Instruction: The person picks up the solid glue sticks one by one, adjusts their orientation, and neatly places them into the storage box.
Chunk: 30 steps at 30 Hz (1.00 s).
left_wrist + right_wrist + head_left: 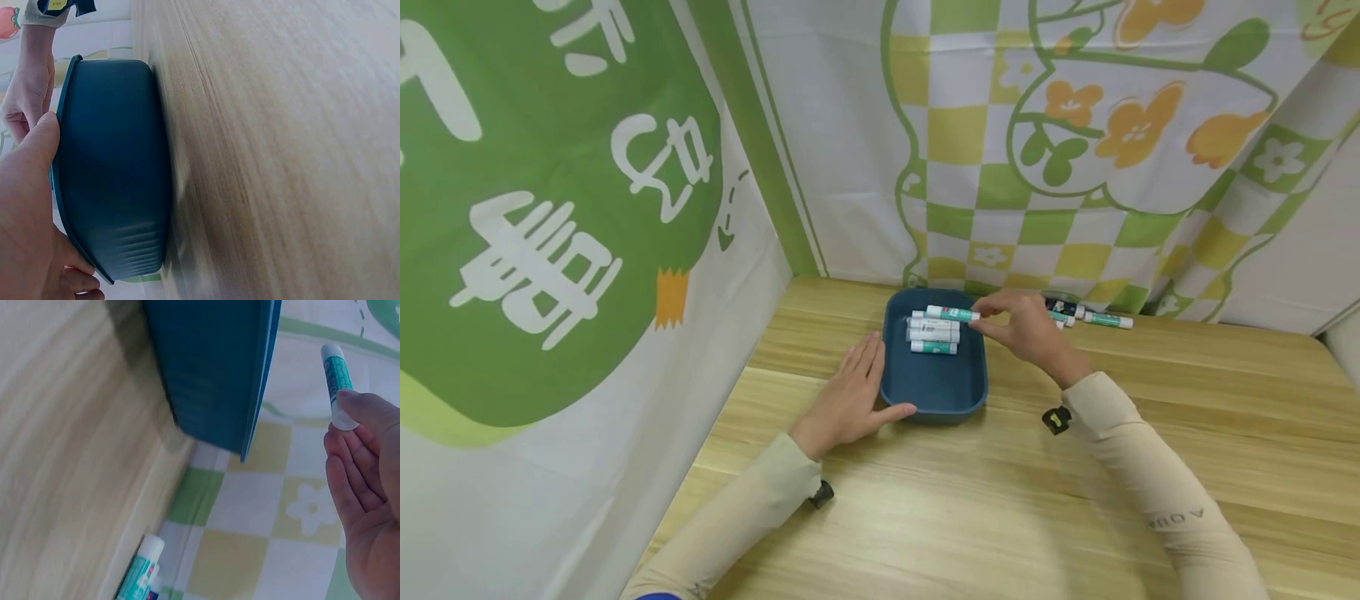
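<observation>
A dark blue plastic bin (pixel 934 383) stands on the wooden table. Along its left side lies my left hand (pixel 848 398), fingers fairly straight at the rim and thumb stretched over the near edge; the left wrist view shows that thumb (pixel 44 134) resting on the rim. Over the bin's far right part, my right hand (pixel 1028 332) pinches one end of a glue stick (pixel 337 378) with white ends and a teal label. Below it, several more glue sticks (pixel 934 347) lie side by side in the bin's far half.
Right of the bin, by the curtain at the table's back edge, lie more glue sticks (pixel 1108 321) and a dark-labelled tube (pixel 1063 308). A patterned curtain (pixel 955 225) hangs behind the table (pixel 970 500), and a green and white cloth (pixel 625 400) hangs at the left.
</observation>
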Motion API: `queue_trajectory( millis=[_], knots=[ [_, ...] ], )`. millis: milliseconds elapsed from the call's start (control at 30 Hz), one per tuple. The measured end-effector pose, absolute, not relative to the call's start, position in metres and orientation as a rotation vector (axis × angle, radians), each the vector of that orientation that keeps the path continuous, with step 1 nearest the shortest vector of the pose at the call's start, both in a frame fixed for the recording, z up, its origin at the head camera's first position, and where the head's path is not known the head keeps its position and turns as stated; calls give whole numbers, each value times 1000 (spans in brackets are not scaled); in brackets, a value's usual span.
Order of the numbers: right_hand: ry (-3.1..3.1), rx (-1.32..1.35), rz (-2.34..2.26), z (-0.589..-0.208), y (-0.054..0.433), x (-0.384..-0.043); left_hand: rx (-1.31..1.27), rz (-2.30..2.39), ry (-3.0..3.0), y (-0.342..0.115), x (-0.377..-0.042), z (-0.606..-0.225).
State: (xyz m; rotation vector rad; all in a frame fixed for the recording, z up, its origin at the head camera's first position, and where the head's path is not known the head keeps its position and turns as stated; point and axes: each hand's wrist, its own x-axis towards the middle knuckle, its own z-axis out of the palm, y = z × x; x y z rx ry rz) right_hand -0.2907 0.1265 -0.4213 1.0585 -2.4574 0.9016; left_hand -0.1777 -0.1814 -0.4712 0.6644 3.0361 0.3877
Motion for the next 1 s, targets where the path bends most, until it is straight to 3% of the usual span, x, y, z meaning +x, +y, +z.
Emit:
queue_trajectory(
  millis=[367,1000],
  knots=[
    [-2513,1266,822,-440,105,-284,665,374,3052,-182,-178,-472],
    [-2716,1272,581,-455,82,-293,657,408,3046,-182,-177,-474]
  ],
)
